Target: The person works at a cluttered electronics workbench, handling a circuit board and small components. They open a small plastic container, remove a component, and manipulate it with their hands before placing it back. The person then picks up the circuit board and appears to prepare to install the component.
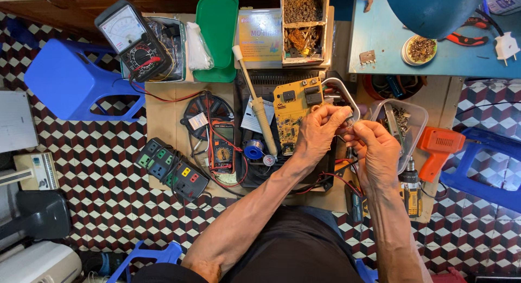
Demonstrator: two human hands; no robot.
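Note:
My left hand [317, 133] and my right hand [375, 150] meet in front of me, fingertips pinched together on a small pale component [350, 120] that is mostly hidden by the fingers. Just beyond my left hand lies a yellow circuit board [293, 106]. A cream-handled soldering iron [258, 106] lies left of the board, with a small spool of solder [253, 150] by its lower end. A clear plastic container [404, 120] of small metal parts sits right of my hands.
Analog multimeter [133, 41], digital multimeter [222, 147], black power strip [173, 168], green tray [217, 36], orange glue gun [437, 147], blue plastic stools [73, 79], a compartment box of parts [304, 25], a blue table [380, 36] with a lamp and white plug.

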